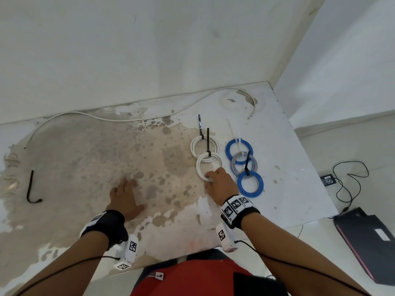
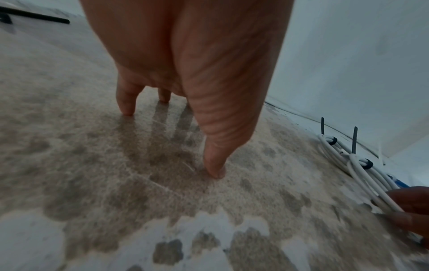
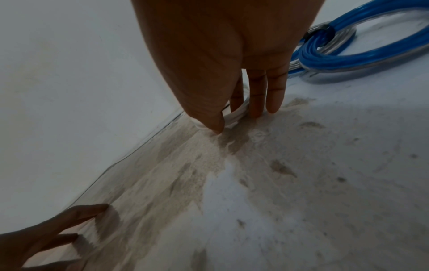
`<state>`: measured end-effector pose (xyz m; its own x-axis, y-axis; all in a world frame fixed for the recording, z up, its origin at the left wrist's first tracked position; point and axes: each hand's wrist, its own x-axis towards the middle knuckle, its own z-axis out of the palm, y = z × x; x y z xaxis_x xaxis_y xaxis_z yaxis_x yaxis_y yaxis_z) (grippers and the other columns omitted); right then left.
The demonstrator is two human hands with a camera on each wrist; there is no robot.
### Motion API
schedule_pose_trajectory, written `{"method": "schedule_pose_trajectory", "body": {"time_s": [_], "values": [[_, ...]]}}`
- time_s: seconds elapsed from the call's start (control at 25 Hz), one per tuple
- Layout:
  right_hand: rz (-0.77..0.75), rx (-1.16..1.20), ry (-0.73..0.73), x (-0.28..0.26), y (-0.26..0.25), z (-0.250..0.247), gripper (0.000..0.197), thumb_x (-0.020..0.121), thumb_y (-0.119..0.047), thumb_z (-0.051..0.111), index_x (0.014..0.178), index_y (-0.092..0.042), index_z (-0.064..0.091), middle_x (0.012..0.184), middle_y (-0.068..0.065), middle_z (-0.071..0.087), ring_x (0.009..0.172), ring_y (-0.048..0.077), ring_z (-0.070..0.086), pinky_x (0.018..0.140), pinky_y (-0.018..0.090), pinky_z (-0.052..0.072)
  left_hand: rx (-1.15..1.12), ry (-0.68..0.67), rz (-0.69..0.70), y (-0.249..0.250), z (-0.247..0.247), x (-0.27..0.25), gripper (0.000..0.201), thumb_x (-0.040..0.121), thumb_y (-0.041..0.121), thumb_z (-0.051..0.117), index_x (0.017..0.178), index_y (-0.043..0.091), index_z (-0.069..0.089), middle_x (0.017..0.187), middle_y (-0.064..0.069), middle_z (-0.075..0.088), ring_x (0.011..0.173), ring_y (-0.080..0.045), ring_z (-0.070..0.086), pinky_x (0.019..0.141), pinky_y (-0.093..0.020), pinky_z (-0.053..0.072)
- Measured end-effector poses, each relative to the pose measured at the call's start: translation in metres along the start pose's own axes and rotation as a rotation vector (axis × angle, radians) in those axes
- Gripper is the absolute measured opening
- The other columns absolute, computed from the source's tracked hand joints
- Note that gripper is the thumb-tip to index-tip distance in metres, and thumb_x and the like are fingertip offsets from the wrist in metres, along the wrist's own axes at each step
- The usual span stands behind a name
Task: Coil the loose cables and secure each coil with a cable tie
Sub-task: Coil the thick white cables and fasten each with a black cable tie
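Right hand (image 1: pixel 220 184) fingers seemingly pinch white coil (image 1: pixel 209 166); left hand (image 1: pixel 126 199) fingers spread flat.

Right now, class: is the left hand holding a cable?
No: the left hand lies flat with fingers spread on the bare table, while the right hand touches the white coil.

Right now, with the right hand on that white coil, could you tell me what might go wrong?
1. The right hand touches the near white coil, which overlaps the far white coil; pulling one may drag the other.
2. The long white cable along the wall lies uncoiled and could be forgotten.
3. The loose black cable tie lies beyond the left hand, a stretch away.
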<state>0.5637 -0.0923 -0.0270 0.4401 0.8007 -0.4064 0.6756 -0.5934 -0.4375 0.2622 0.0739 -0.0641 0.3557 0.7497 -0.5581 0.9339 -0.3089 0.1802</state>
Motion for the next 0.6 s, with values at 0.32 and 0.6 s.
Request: {"method": "schedule_pose_trajectory", "body": {"time_s": [0.32,0.6], "values": [[0.010,0.077,0.051,-0.008,0.003,0.007,0.044,0.097,-0.038,0.057,0.138,-0.024,0.053,0.131,0.002,0.044,0.105,0.024,0.059,0.081,0.038,0.056,-0.095,-0.016,-0.021,0.010,-0.003,-0.021,0.092,0.090,0.048,0.067,0.158,0.025,0.009,0.168,-0.004,-0.008,0.153,-0.035,-0.005,0.119,-0.053,0.025],[-0.239,0.178,0.092,-0.004,-0.045,0.015,0.017,0.099,-0.026,0.057,0.113,-0.023,0.066,0.104,-0.011,0.057,0.082,0.006,0.056,0.074,0.022,0.049,-0.196,0.043,0.101,-0.001,-0.032,-0.040,0.041,0.103,0.028,0.048,0.143,0.018,0.047,0.158,-0.003,0.032,0.146,-0.027,0.030,0.116,-0.034,0.027]]}}
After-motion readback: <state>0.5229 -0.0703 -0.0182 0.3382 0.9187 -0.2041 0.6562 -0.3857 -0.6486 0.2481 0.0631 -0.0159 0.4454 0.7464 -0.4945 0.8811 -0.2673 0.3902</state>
